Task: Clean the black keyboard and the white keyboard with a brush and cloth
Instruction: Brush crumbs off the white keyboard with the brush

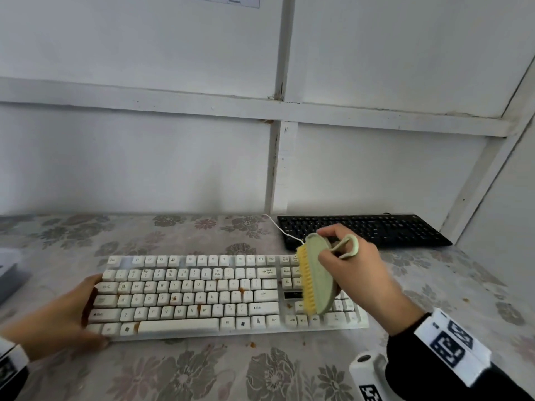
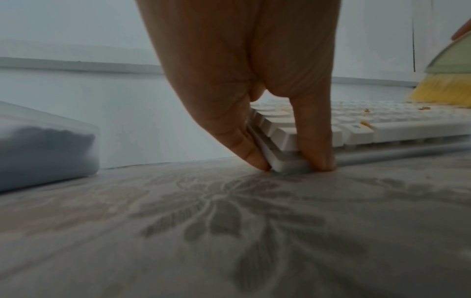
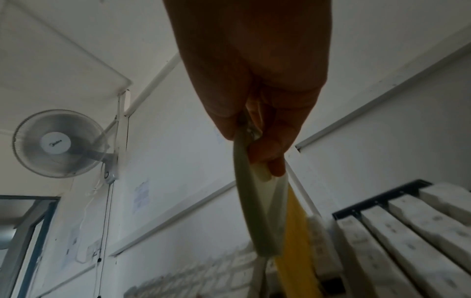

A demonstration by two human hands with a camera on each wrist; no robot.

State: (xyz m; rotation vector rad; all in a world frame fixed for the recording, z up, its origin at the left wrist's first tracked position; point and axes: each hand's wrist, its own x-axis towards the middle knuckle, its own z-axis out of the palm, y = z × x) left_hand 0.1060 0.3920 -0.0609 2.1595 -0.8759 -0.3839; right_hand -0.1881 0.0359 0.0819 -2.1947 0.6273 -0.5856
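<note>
A white keyboard (image 1: 202,293) with brown stains lies on the table's middle. My left hand (image 1: 66,316) grips its left end, thumb and fingers (image 2: 313,141) clamped on the corner (image 2: 288,159). My right hand (image 1: 350,264) holds a green brush (image 1: 318,279) with yellow bristles (image 1: 305,279), tilted on edge over the keyboard's right part, bristles facing left. The brush body (image 3: 252,211) shows in the right wrist view below my fingers (image 3: 270,153). The black keyboard (image 1: 362,230) lies at the back right. No cloth is in view.
A flowered tablecloth (image 1: 202,371) covers the table, with crumbs near the front edge. A translucent box (image 2: 46,149) stands at the left. The white cable (image 1: 283,230) runs over the black keyboard. White wall panels close the back and right. A wall fan (image 3: 61,143) hangs high.
</note>
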